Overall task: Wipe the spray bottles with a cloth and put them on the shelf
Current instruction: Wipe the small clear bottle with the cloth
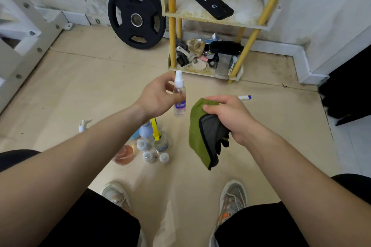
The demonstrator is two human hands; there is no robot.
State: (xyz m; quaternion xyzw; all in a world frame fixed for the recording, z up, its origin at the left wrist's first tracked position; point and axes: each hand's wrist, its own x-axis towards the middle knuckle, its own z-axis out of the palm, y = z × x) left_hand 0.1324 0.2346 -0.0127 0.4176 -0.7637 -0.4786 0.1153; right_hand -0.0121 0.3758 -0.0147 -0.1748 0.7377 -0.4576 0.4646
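My left hand (158, 97) pinches a small spray bottle (179, 104) upright. At its 3 o'clock my right hand (228, 115) grips the green cloth (197, 124), perhaps grey-backed. The shelf (210, 18) stands at 12 o'clock.

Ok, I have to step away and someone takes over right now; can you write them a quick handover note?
Left hand holds a small clear spray bottle upright, apart from the cloth.
Right hand grips the green and grey cloth, hanging down.
Floor bottles stand clustered below the hands.
Shelf: no spray bottle seen on it; only a black phone and bottom clutter.
Done: nothing shelved; whether the held bottle is wiped, cannot tell.
Left: wipe, shelve, repeat for the rest.
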